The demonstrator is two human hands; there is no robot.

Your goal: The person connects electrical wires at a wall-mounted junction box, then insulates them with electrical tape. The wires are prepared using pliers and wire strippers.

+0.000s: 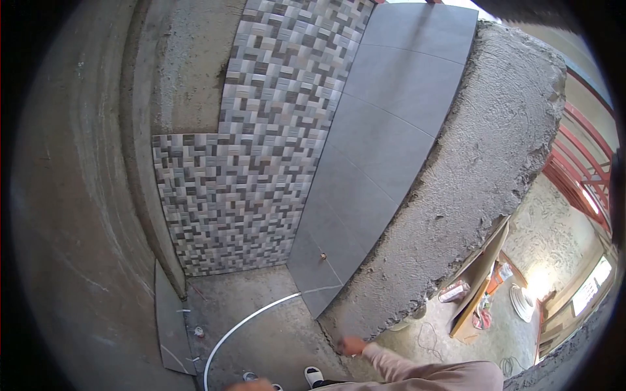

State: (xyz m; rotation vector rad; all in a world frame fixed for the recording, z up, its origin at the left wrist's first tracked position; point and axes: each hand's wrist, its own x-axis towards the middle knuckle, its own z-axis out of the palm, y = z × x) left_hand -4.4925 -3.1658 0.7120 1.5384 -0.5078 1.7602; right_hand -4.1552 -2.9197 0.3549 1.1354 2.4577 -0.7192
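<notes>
My right hand (353,345) is low at the foot of the rough cement-covered wall end (456,176), close to its bottom corner. Its fingers look curled, with a small dark blurred patch at their tips that I cannot make out. Only the top of my left hand (253,386) shows at the bottom edge; its fingers are hidden. A white hose or pipe (238,324) curves over the concrete floor (280,339) between my hands and the tiled walls. Large grey tiles (372,130) cover the wall beside the cement edge.
Mosaic-patterned tiles (241,189) cover the back wall beneath bare cement. A grey tile (171,326) leans at the left wall's foot. Past the wall end are a board (479,293), a coil of white hose (521,303) and loose wire (429,342). My white-strapped footwear (313,375) is below.
</notes>
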